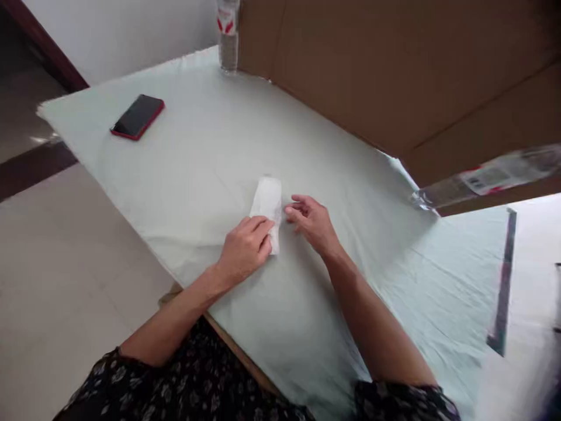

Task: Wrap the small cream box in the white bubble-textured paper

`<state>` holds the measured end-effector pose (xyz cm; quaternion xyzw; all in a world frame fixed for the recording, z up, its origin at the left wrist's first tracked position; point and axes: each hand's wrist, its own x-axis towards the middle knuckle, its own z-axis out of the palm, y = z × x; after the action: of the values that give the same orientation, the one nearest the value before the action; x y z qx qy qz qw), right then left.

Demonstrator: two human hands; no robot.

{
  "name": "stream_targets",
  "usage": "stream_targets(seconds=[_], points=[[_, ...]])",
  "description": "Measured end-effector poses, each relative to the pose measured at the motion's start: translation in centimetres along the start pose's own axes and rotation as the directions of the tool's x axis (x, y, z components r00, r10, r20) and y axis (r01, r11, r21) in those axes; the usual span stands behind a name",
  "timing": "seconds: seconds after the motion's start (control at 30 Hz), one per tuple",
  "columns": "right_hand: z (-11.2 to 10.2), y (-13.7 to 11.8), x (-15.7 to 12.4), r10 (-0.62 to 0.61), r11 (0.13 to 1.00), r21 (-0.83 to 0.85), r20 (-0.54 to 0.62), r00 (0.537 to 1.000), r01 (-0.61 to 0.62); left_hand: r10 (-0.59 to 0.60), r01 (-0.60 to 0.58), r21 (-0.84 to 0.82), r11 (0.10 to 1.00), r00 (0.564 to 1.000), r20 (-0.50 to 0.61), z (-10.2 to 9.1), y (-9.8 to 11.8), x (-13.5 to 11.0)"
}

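A narrow folded piece of white tissue or cloth [267, 197] lies on the pale green tablecloth in the middle of the view. My left hand [248, 245] is closed over its near left part, with the fingertips pressed on it and hiding some of it. Just to the right, my right hand [312, 223] hovers beside the white piece without touching it. The fingers there are loosely bent and apart, and nothing shows between them.
A phone with a red edge [138, 117] lies at the far left of the tablecloth [184, 169]. A large brown cardboard panel [350, 70] stands at the back right. One clear bottle [228, 41] stands at its left end; another bottle [491, 177] leans along its lower right.
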<state>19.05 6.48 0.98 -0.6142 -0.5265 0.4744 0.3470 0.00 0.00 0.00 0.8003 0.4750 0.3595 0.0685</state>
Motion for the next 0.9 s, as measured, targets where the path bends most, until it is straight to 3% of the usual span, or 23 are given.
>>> stream_targets(seconds=[0.17,0.37,0.53,0.63,0.77,0.9], points=[[1.8,-0.2,2.7,-0.006,0.999,0.037,0.137,0.991,0.001,0.018,-0.018,0.002,1.000,1.000,-0.013,0.5,-0.3,-0.2],[3.4,-0.5,4.1,-0.146,0.989,0.046,0.196,0.970,0.140,-0.001,0.002,-0.065,0.998,1.000,0.026,0.4,-0.5,-0.1],[3.5,-0.8,2.4,-0.230,0.963,0.182,0.174,0.958,0.198,-0.052,0.056,-0.178,0.982,0.998,0.025,0.4,-0.6,-0.2],[3.2,-1.0,0.7,-0.275,0.943,0.238,0.171,0.946,0.231,-0.171,0.175,-0.225,0.959,0.985,0.034,0.4,-0.4,-0.4],[2.7,-1.0,-1.6,-0.377,0.924,0.132,0.181,0.908,0.358,-0.379,0.362,-0.222,0.905,0.925,-0.036,0.3,-0.2,-0.7],[2.5,0.0,-3.0,-0.551,0.824,-0.032,0.190,0.813,0.566,-0.353,0.337,-0.240,0.910,0.935,-0.023,0.2,-0.7,-0.8]])
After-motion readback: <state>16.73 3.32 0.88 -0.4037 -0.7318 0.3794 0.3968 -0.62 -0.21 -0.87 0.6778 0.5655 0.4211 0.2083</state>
